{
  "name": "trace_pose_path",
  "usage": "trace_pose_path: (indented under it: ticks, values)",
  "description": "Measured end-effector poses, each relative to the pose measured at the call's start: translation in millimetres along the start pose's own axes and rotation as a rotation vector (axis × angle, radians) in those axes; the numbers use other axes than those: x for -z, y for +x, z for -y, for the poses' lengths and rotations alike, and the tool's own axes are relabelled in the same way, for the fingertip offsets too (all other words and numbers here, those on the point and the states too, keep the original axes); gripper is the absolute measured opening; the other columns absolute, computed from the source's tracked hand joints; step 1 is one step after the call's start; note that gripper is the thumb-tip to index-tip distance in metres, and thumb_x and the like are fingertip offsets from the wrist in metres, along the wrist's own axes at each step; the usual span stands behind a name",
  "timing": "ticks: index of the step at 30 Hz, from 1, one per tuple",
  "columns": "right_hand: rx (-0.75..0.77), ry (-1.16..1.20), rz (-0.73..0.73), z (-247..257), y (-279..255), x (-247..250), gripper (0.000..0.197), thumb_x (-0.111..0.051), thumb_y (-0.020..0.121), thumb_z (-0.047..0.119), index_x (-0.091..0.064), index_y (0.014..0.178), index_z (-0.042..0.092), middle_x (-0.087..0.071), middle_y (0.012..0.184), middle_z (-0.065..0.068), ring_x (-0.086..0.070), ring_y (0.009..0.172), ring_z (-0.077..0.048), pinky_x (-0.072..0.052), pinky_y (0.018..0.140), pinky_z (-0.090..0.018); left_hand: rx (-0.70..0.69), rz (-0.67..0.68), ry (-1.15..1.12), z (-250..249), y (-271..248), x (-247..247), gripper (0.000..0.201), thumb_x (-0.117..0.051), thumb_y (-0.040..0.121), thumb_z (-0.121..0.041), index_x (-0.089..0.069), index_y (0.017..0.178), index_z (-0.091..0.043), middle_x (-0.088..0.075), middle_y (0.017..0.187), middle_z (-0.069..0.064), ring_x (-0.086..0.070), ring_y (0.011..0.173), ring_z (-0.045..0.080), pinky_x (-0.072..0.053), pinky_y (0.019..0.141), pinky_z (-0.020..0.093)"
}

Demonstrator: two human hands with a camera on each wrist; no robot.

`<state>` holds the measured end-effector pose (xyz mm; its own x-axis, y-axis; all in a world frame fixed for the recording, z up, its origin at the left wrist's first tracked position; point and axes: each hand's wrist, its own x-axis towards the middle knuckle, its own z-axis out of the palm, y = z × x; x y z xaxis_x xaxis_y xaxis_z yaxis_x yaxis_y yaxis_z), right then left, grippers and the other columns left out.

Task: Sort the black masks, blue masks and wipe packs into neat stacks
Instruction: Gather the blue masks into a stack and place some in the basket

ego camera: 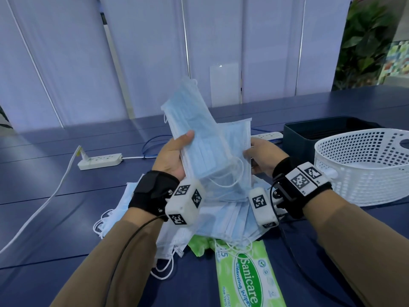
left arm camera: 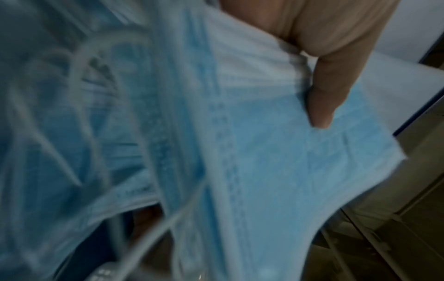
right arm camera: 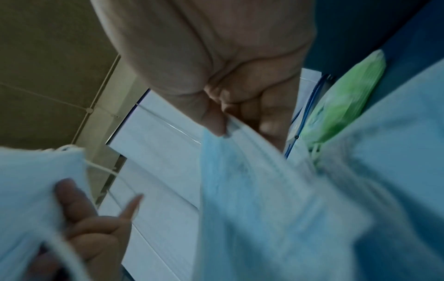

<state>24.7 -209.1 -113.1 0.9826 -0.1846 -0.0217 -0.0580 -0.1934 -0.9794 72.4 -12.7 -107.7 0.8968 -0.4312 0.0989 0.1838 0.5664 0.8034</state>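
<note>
My left hand (ego camera: pixel 177 149) grips a thick bundle of blue masks (ego camera: pixel 192 129) held up above the table, thumb (left arm camera: pixel 321 106) pressed on its face. My right hand (ego camera: pixel 259 156) pinches the edge of another blue mask (ego camera: pixel 238 147) that leans against the bundle; the right wrist view shows thumb and finger closed on that mask's edge (right arm camera: pixel 230 133). More blue masks (ego camera: pixel 228 220) lie loose in a heap on the table under my wrists. A green wipe pack (ego camera: pixel 245 278) lies in front of the heap, another green pack (ego camera: pixel 199 244) partly under it. No black masks are visible.
A white perforated basket (ego camera: pixel 363 173) stands at the right with a dark bin (ego camera: pixel 309 134) behind it. Two white power strips (ego camera: pixel 99 161) (ego camera: pixel 269 136) and their cables lie on the blue table (ego camera: pixel 55 218). Blinds close the back.
</note>
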Motion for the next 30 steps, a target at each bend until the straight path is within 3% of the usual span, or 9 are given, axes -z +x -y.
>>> trace_pose_path:
  ticks: [2,4,9,12,16,19,22,26,30]
  values:
    - [0.027,0.104,0.093,5.2,-2.2,-2.8,0.036,-0.038,0.091,-0.006,-0.058,0.118,0.006,-0.063,0.085,-0.008,-0.057,0.050,-0.011,-0.045,0.042,-0.020,-0.015,0.000,0.039,0.2,-0.6,-4.3,0.043,-0.061,0.074,-0.013,-0.058,0.116,-0.004,-0.068,0.107,0.014,-0.068,0.093,0.029,-0.055,0.083,0.047]
    - [0.080,0.217,0.199,12.1,-5.5,-5.5,0.030,-0.042,0.096,0.002,-0.057,0.120,0.009,-0.066,0.092,-0.008,-0.061,0.055,-0.010,-0.047,0.044,-0.019,-0.020,-0.009,0.113,5.2,0.0,-6.7,0.045,-0.061,0.077,-0.014,-0.057,0.120,-0.002,-0.066,0.113,0.015,-0.065,0.102,0.029,-0.050,0.093,0.047]
    - [0.179,0.308,0.326,24.2,-13.8,-9.9,0.030,-0.036,0.100,0.012,-0.056,0.122,0.015,-0.064,0.111,-0.010,-0.062,0.085,-0.022,-0.054,0.065,-0.031,0.035,0.016,0.166,8.3,-2.2,-7.7,0.033,-0.057,0.083,-0.015,-0.060,0.113,-0.003,-0.071,0.102,0.013,-0.069,0.090,0.025,-0.056,0.084,0.039]
    - [0.122,0.280,0.286,23.3,-14.7,-8.4,0.028,-0.035,0.101,0.023,-0.060,0.109,0.012,-0.066,0.094,-0.009,-0.062,0.073,-0.020,-0.053,0.057,-0.030,0.017,0.054,0.179,-2.9,-3.1,-4.6,0.035,-0.056,0.085,-0.009,-0.057,0.120,-0.002,-0.068,0.111,0.015,-0.067,0.099,0.027,-0.054,0.088,0.042]
    - [-0.054,0.131,0.236,15.6,-13.6,-0.2,0.027,-0.040,0.100,0.026,-0.058,0.100,0.005,-0.063,0.073,-0.012,-0.062,0.056,-0.024,-0.053,0.049,-0.028,-0.044,-0.078,0.179,-15.8,-0.4,3.5,0.020,-0.047,0.094,-0.005,-0.058,0.111,-0.006,-0.074,0.086,0.006,-0.072,0.076,0.019,-0.059,0.065,0.036]
    - [-0.188,-0.059,0.175,11.2,-8.8,6.2,0.020,-0.045,0.097,0.021,-0.053,0.101,0.003,-0.059,0.074,-0.015,-0.059,0.055,-0.026,-0.050,0.044,-0.024,-0.013,-0.175,0.061,-21.9,1.5,12.2,0.026,-0.051,0.093,-0.009,-0.058,0.118,-0.007,-0.072,0.097,0.009,-0.070,0.085,0.024,-0.055,0.074,0.044]
    - [-0.286,-0.278,0.107,3.7,0.2,11.0,0.026,-0.046,0.098,0.027,-0.051,0.088,0.004,-0.057,0.069,-0.015,-0.056,0.049,-0.024,-0.047,0.043,-0.023,0.054,-0.225,0.049,-20.8,0.6,19.0,0.020,-0.054,0.093,-0.012,-0.060,0.111,-0.006,-0.072,0.095,0.012,-0.069,0.083,0.026,-0.052,0.080,0.049]
    - [-0.380,-0.403,0.117,-12.7,7.9,8.2,0.037,-0.050,0.095,0.033,-0.053,0.073,0.004,-0.055,0.056,-0.013,-0.055,0.049,-0.024,-0.045,0.049,-0.026,0.269,-0.222,0.281,5.7,-2.1,19.0,0.014,-0.050,0.093,-0.007,-0.060,0.103,-0.003,-0.072,0.071,0.012,-0.070,0.059,0.024,-0.058,0.052,0.040]
    - [-0.363,-0.452,0.079,-16.2,6.8,5.2,0.035,-0.058,0.091,0.033,-0.053,0.076,0.002,-0.054,0.055,-0.013,-0.056,0.049,-0.025,-0.045,0.046,-0.025,0.350,-0.210,0.377,24.7,-0.5,16.6,0.018,-0.051,0.091,0.000,-0.060,0.106,0.003,-0.072,0.073,0.015,-0.070,0.060,0.026,-0.057,0.050,0.040]
